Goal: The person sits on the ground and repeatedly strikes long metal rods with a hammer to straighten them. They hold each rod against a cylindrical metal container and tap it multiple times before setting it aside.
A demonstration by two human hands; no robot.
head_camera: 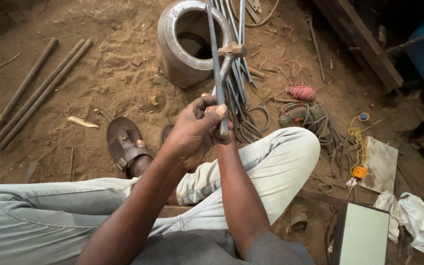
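My left hand [192,128] is closed around the lower end of a thin grey metal rod [215,59], its thumb pressed against the rod. The rod stands nearly upright in front of me. A hammer-like tool [230,50] with a block-shaped head rises from the same grip, and its handle disappears among the fingers. My right hand [227,139] sits behind and under the left one, mostly hidden, so I cannot make out what it holds. Both forearms cross over my light trouser legs [271,162].
A round metal pot [180,39] stands on the sandy floor ahead, with a bundle of thin rods [239,93] leaning beside it. Three pipes [35,93] lie at left. A brown sandal [123,142], tangled wire [315,120], a yellow cord [358,147], a white rag [410,216] and a pale board [364,235] are nearby.
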